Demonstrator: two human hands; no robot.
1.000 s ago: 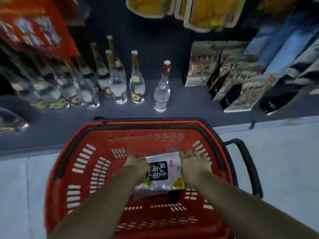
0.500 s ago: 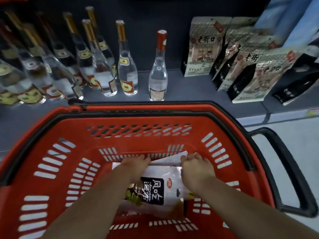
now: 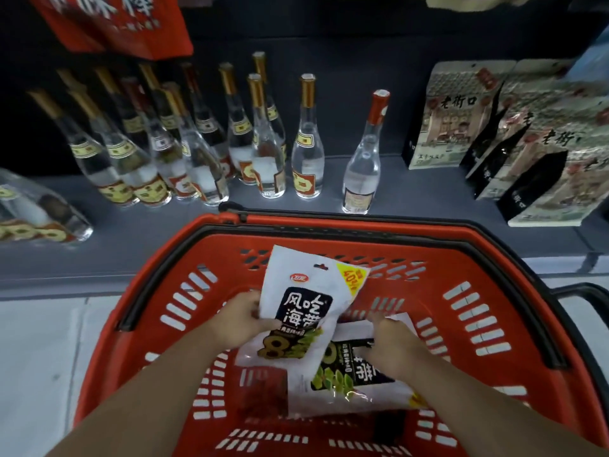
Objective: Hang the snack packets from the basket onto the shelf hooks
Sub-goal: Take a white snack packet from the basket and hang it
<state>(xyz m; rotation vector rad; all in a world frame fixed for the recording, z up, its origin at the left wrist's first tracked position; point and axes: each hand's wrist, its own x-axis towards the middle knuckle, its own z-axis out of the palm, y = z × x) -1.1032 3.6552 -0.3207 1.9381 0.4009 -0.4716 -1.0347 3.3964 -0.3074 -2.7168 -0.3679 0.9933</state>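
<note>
left hand (image 3: 242, 319) gripping raised packet (image 3: 296, 305), right hand (image 3: 393, 346) seemingly curled

Retail shop aisle. Dark low shelf (image 3: 389, 179) at 12 o'clock, stocked with rows of identical clear liquor bottles (image 3: 263, 140); matching printed snack bags (image 3: 451, 117) at 2 o'clock. Red plastic shopping basket (image 3: 478, 245) at 6 o'clock on pale floor tiles (image 3: 43, 357).

Basket (image 3: 487, 258): I see red moulded plastic with slotted walls, smooth, and a black matt rim.
Upper packet (image 3: 296, 291): I note glossy white film, creased.
Lower packet (image 3: 349, 390): I see the same shiny film, reflecting light.
Bottles (image 3: 308, 150): clear glass, paper labels, gold foil caps.
Standing pouches (image 3: 445, 113): matt printed finish, as I read it.
Shelf (image 3: 395, 179): matt grey surface.
</note>
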